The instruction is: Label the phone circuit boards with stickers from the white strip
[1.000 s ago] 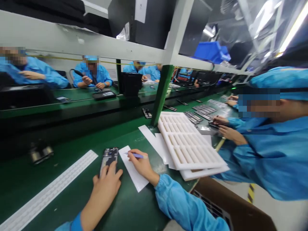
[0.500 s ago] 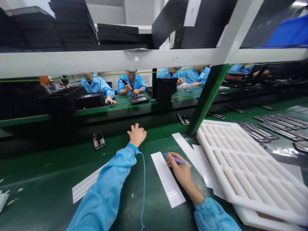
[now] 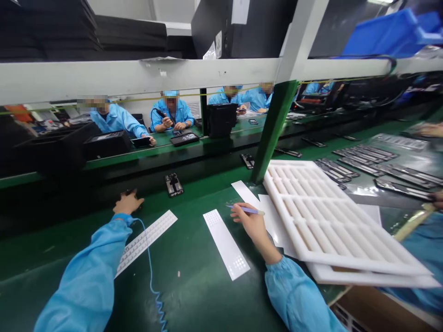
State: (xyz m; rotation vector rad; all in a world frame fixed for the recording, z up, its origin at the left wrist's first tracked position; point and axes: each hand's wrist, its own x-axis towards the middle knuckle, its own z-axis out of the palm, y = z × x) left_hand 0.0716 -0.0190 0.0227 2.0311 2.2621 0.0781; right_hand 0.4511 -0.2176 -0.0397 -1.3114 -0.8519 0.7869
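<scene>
My left hand [image 3: 127, 202] is out over the dark strip at the far side of the bench, fingers curled down on a dark phone part [image 3: 130, 191], mostly hidden beneath them. A blue wrist strap [image 3: 123, 216] with a coiled cord circles that wrist. Right of it lies an opened phone [image 3: 173, 185]. In my right hand [image 3: 249, 219] a slim purple pen-shaped tool [image 3: 246, 209] is pinched, its thin tip pointing left. Just below that tip is a white sticker sheet [image 3: 224, 244]. A second sticker sheet [image 3: 155, 234] lies partly behind my left forearm.
White slotted trays [image 3: 311, 207] are stacked on the right, overlapping white paper strips [image 3: 268, 214]. A green post [image 3: 275, 131] rises behind them. Several phone frames [image 3: 367, 154] lie farther right, near another person's hand [image 3: 438, 198]. Co-workers [image 3: 172, 113] sit across the bench.
My left hand has moved left, off the spot where an opened phone now shows, and onto the other one. The view has swung right. My right hand still holds the tool beside the sheet.
</scene>
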